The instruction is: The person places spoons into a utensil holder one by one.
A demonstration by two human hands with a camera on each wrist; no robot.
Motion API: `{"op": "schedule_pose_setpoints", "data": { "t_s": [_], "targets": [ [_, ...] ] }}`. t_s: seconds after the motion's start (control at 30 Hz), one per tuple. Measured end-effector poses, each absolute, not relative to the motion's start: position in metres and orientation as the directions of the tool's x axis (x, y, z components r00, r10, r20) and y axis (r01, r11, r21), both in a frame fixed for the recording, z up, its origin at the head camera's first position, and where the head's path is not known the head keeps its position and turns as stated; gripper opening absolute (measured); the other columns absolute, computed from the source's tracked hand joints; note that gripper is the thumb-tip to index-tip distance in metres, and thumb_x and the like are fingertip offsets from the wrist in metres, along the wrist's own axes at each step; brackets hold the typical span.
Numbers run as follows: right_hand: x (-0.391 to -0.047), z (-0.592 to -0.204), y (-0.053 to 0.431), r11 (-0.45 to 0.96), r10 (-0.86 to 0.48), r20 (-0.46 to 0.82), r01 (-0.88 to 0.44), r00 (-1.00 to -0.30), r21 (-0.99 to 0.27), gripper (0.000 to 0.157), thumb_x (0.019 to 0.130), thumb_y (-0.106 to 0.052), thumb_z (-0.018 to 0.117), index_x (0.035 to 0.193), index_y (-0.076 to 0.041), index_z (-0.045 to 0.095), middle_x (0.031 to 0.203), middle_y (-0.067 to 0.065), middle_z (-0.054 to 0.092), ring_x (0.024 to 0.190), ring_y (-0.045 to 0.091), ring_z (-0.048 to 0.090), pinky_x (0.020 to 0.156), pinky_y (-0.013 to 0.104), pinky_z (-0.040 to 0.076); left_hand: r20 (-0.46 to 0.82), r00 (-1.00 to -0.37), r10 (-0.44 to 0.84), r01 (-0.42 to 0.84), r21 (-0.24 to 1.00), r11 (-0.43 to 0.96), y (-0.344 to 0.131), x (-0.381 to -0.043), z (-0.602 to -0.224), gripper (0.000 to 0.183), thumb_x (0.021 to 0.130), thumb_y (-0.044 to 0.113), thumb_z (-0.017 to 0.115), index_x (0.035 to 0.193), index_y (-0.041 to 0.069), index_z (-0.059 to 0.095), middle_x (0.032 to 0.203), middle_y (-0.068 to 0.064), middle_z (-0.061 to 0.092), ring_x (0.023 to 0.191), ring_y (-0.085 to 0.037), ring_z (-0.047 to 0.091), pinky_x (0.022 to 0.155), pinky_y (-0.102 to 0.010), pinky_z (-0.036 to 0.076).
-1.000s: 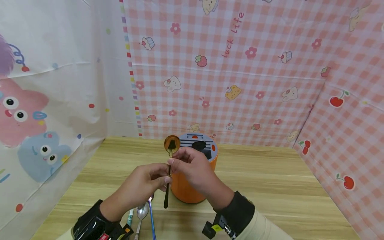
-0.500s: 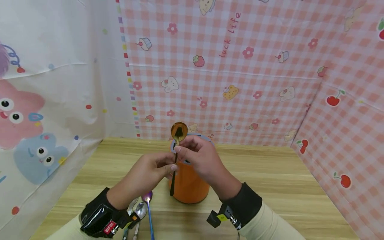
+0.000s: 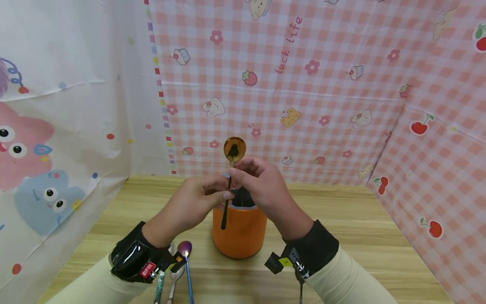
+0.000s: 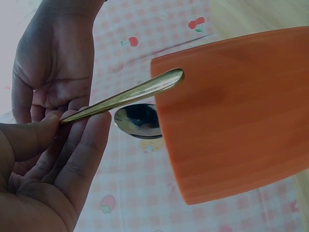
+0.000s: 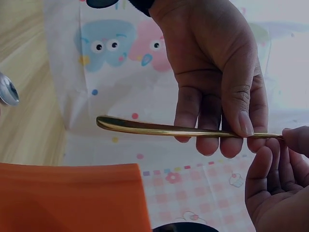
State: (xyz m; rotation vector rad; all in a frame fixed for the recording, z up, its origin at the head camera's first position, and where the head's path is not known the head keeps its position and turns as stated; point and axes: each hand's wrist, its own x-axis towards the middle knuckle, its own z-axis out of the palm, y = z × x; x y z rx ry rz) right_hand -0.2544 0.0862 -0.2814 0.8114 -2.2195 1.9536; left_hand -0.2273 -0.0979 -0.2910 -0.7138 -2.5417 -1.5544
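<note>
A gold spoon (image 3: 234,148) is held upright, bowl at the top, above the front of an orange cylindrical container (image 3: 239,232). My left hand (image 3: 195,196) pinches its handle between thumb and fingers, and the handle's end sticks out below. Higher up, near the bowl, my right hand (image 3: 267,185) pinches the spoon's neck. In the right wrist view the gold handle (image 5: 159,129) runs across both hands' fingertips. A shiny silver spoon bowl (image 4: 137,121) shows beyond the container's rim in the left wrist view. My hands hide part of the container's top.
On the wooden table (image 3: 341,236) to the left lie a purple-blue spoon (image 3: 188,270), a silver spoon (image 3: 176,276) and a utensil with a turquoise handle (image 3: 159,288). A thin dark handle (image 3: 301,291) shows beneath the right wrist. Patterned cloth walls (image 3: 212,76) stand behind and at both sides.
Both hands have risen and shifted slightly right with the gold spoon, its bowl now higher than the container. More of the container and of the spoons on the table shows.
</note>
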Motion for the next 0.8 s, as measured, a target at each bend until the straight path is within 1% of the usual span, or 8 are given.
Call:
{"op": "schedule_pose_setpoints", "data": {
  "t_s": [0.23, 0.27, 0.4, 0.53, 0.6, 0.7, 0.73, 0.8],
  "targets": [
    [-0.258, -0.273, 0.091, 0.051, -0.314, 0.422, -0.459, -0.85, -0.887, 0.014, 0.096, -0.017, 0.065, 0.103, -0.005, 0.062, 0.083, 0.011, 0.063, 0.081, 0.028, 0.063, 0.084, 0.041, 0.054, 0.328, -0.884, 0.334, 0.441, 0.822, 0.361, -0.092, -0.232, -0.283, 0.013, 0.094, 0.009, 0.066, 0.106, 0.006, 0.07, 0.103, -0.009, 0.072, 0.084, -0.017, 0.07, 0.075, -0.041, 0.06],
    [-0.259, -0.272, 0.091, 0.055, -0.312, 0.428, -0.466, -0.848, -0.883, 0.014, 0.096, -0.017, 0.064, 0.103, -0.005, 0.062, 0.084, 0.011, 0.063, 0.082, 0.028, 0.063, 0.084, 0.042, 0.054, 0.336, -0.882, 0.33, 0.447, 0.817, 0.363, -0.091, -0.232, -0.282, 0.014, 0.094, 0.01, 0.066, 0.107, 0.006, 0.07, 0.103, -0.009, 0.072, 0.084, -0.016, 0.07, 0.075, -0.04, 0.059],
    [-0.259, -0.266, 0.093, 0.054, -0.303, 0.439, -0.476, -0.846, -0.878, 0.015, 0.096, -0.019, 0.065, 0.102, -0.005, 0.063, 0.087, 0.011, 0.064, 0.084, 0.028, 0.062, 0.084, 0.052, 0.052, 0.371, -0.872, 0.321, 0.477, 0.794, 0.377, -0.089, -0.236, -0.279, 0.015, 0.094, 0.012, 0.067, 0.108, 0.009, 0.071, 0.101, -0.006, 0.072, 0.082, -0.016, 0.069, 0.075, -0.038, 0.059],
    [-0.261, -0.265, 0.094, 0.043, -0.294, 0.446, -0.478, -0.846, -0.877, 0.015, 0.096, -0.018, 0.065, 0.102, -0.005, 0.063, 0.088, 0.011, 0.064, 0.085, 0.028, 0.062, 0.084, 0.053, 0.052, 0.382, -0.868, 0.318, 0.488, 0.776, 0.399, -0.087, -0.241, -0.278, 0.014, 0.094, 0.013, 0.067, 0.107, 0.009, 0.071, 0.099, -0.005, 0.073, 0.08, -0.015, 0.069, 0.075, -0.038, 0.059],
    [-0.263, -0.266, 0.095, 0.037, -0.288, 0.448, -0.478, -0.846, -0.878, 0.015, 0.096, -0.017, 0.066, 0.103, -0.005, 0.063, 0.088, 0.01, 0.064, 0.085, 0.028, 0.062, 0.083, 0.052, 0.052, 0.379, -0.868, 0.321, 0.486, 0.78, 0.393, -0.085, -0.244, -0.279, 0.014, 0.094, 0.013, 0.066, 0.107, 0.008, 0.071, 0.102, -0.006, 0.072, 0.081, -0.016, 0.069, 0.074, -0.037, 0.059],
    [-0.265, -0.266, 0.096, 0.039, -0.279, 0.439, -0.467, -0.854, -0.883, 0.016, 0.096, -0.018, 0.065, 0.105, -0.005, 0.063, 0.089, 0.01, 0.063, 0.086, 0.028, 0.061, 0.084, 0.055, 0.05, 0.373, -0.869, 0.325, 0.481, 0.792, 0.376, -0.083, -0.247, -0.28, 0.015, 0.094, 0.011, 0.066, 0.108, 0.007, 0.07, 0.104, -0.008, 0.072, 0.083, -0.016, 0.069, 0.074, -0.038, 0.06],
    [-0.265, -0.266, 0.097, 0.042, -0.277, 0.438, -0.466, -0.855, -0.884, 0.016, 0.096, -0.019, 0.065, 0.105, -0.005, 0.063, 0.09, 0.01, 0.063, 0.086, 0.027, 0.061, 0.084, 0.054, 0.051, 0.369, -0.87, 0.326, 0.477, 0.797, 0.371, -0.083, -0.248, -0.28, 0.015, 0.095, 0.011, 0.066, 0.108, 0.006, 0.07, 0.105, -0.008, 0.072, 0.083, -0.016, 0.069, 0.074, -0.038, 0.06],
    [-0.266, -0.265, 0.097, 0.048, -0.275, 0.44, -0.47, -0.855, -0.882, 0.017, 0.096, -0.018, 0.065, 0.106, -0.005, 0.062, 0.09, 0.009, 0.063, 0.086, 0.027, 0.061, 0.082, 0.048, 0.052, 0.358, -0.877, 0.32, 0.464, 0.801, 0.378, -0.082, -0.247, -0.278, 0.015, 0.095, 0.011, 0.066, 0.108, 0.007, 0.07, 0.104, -0.008, 0.072, 0.082, -0.017, 0.07, 0.074, -0.04, 0.06]
  ]
}}
